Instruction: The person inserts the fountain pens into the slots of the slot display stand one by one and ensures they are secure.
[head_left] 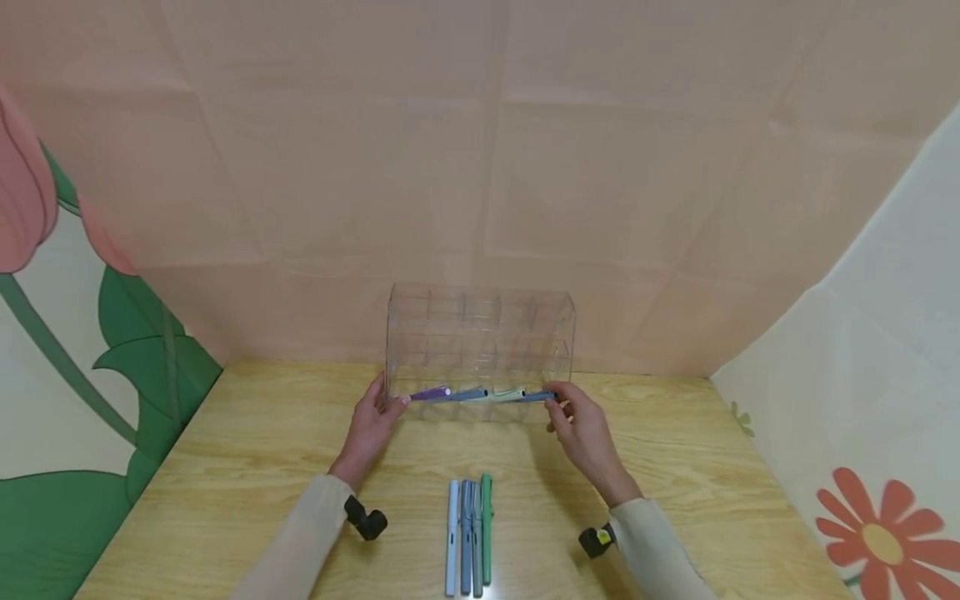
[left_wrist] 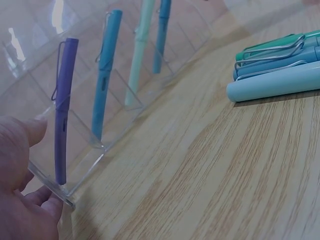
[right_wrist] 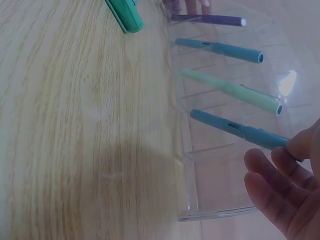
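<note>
Loose pens and painted walls around a wooden counter

Four capped pens (head_left: 469, 535) lie side by side near the counter's (head_left: 247, 467) front edge, midway along it: pale blue, two grey-blue, and green at the right. A peach creased backdrop (head_left: 480, 167) rises behind the back edge. A tulip mural (head_left: 67, 333) stands along the left edge; a cream wall with an orange flower (head_left: 877, 533) lines the right edge.

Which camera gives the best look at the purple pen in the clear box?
The left wrist view. There the purple pen fills the frame, clip and full length plain, in the end slot of the clear box beside the left hand. The head view shows it small. The right wrist view shows it far off at the top edge.
</note>
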